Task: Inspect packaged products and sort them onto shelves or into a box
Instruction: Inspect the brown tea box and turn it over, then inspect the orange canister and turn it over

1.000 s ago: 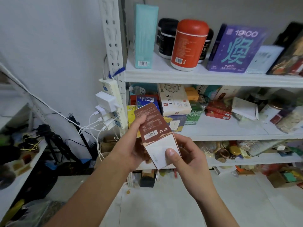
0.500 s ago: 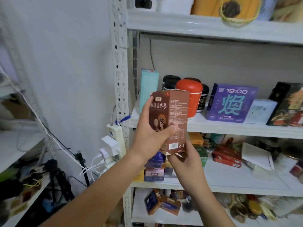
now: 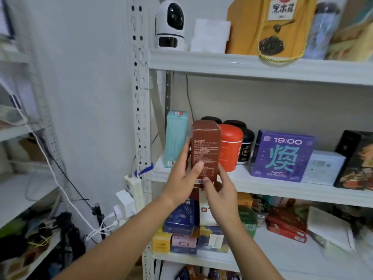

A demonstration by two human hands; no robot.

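- Both hands are on the brown box [image 3: 204,146]. The left hand [image 3: 181,178] grips its left side, with the thumb laid across the printed face.
- The right hand [image 3: 219,191] holds the lower end, thumb at the barcode edge and a finger up the right side.
- The box is upright at the front of the middle shelf [image 3: 282,190], in line with the gap between the teal box [image 3: 175,138] and the red canister [image 3: 231,150]. I cannot tell whether its base touches the shelf.
- Half a second ago the box showed its illustrated front and the left thumb wrapped that corner. Now only the fine-print side faces out.
- A second ago the box was held low and tilted, white end toward the viewer, level with the shelf below.
- The view has risen: the top shelf [image 3: 262,67] now shows a white camera [image 3: 170,25] and a yellow bag [image 3: 270,27].
- The purple box [image 3: 282,156] and black canisters [image 3: 245,146] stand as before.
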